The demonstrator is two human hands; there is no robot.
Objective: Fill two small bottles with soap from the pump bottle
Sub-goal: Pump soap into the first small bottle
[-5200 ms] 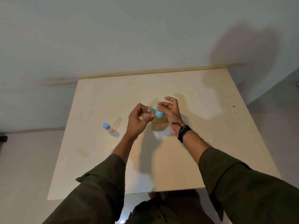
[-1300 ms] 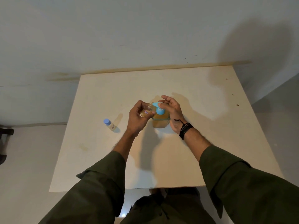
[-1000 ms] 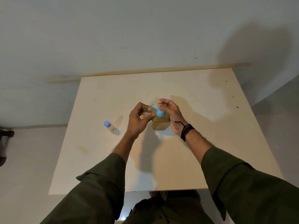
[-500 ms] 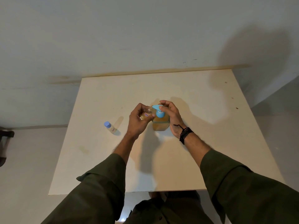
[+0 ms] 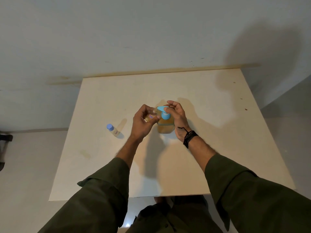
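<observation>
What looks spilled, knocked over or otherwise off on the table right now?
No spill or tipped bottle. The capped small bottle stands upright; only faint yellowish stains mark the table near the left edge, plus dark specks far right.

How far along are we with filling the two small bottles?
Possibly done: the capped small bottle stands alone on the table; its fill is unclear. In hand: the left hand holds an uncapped small bottle at the pump bottle spout, right hand beside the pump. Left: finishing and capping it.

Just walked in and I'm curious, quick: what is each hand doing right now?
Left hand: grips a small clear bottle at the pump spout.
Right hand: open, fingers loosely bent beside the pump bottle, holding nothing.
</observation>
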